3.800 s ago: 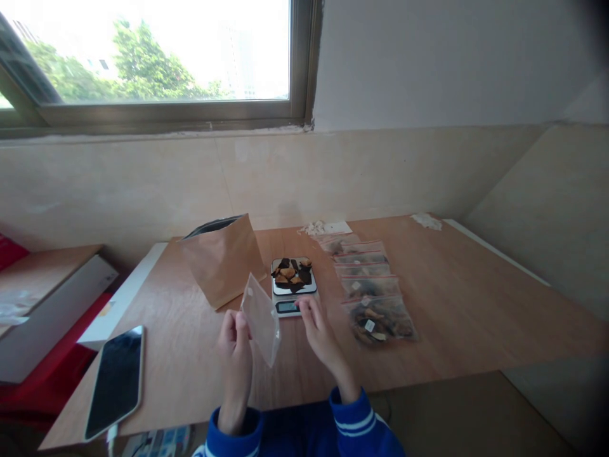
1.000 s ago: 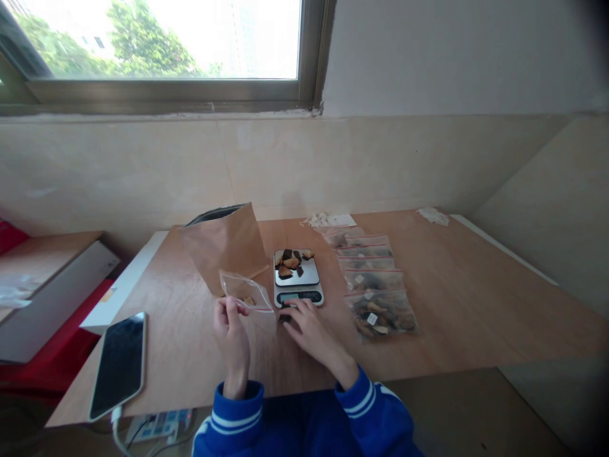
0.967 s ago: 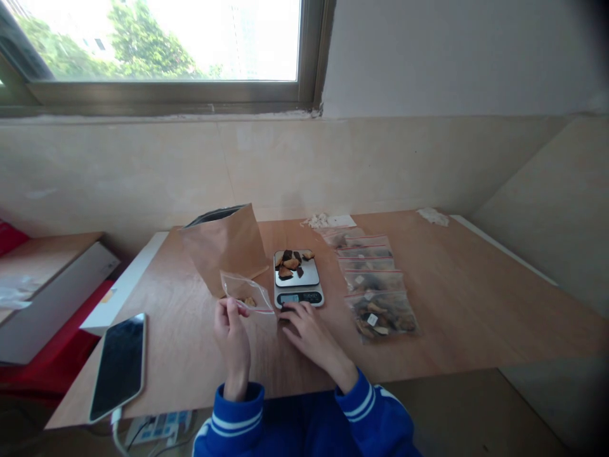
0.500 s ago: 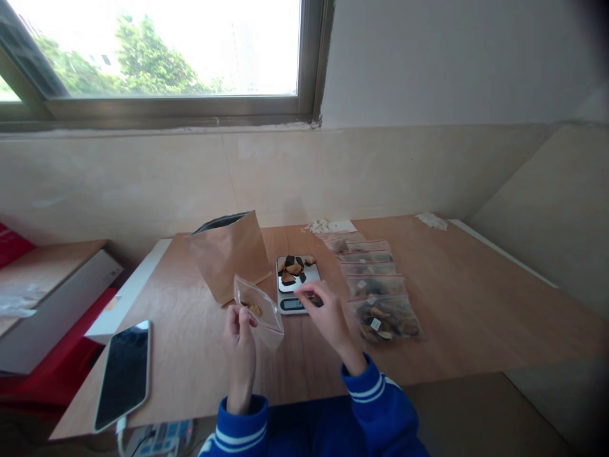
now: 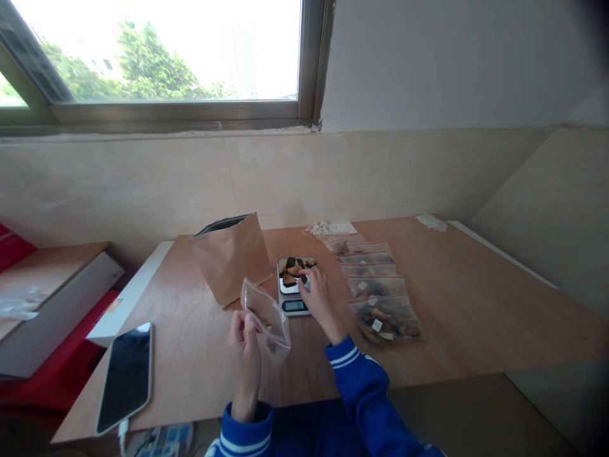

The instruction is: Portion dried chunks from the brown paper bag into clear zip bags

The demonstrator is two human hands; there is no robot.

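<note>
My left hand is closed on the rim of a clear zip bag, which hangs tilted with a few dried brown slices inside. To its right stands a small kitchen scale with a lit display. Dried slices, dark-skinned and tan inside, lie heaped on its plate. My right hand reaches over the plate's right side. Its thumb and index finger are apart at the edge of the heap; whether they touch a slice is hard to see.
Behind the zip bag stands an open brown paper pouch. Several filled zip bags overlap in a row on the right. A charging tablet lies at the left edge. White scraps lie along the wall.
My right hand has moved up and left from the scale's front corner to the slices, its fingers spreading. My left hand and the zip bag have shifted slightly right, and the bag has turned.
</note>
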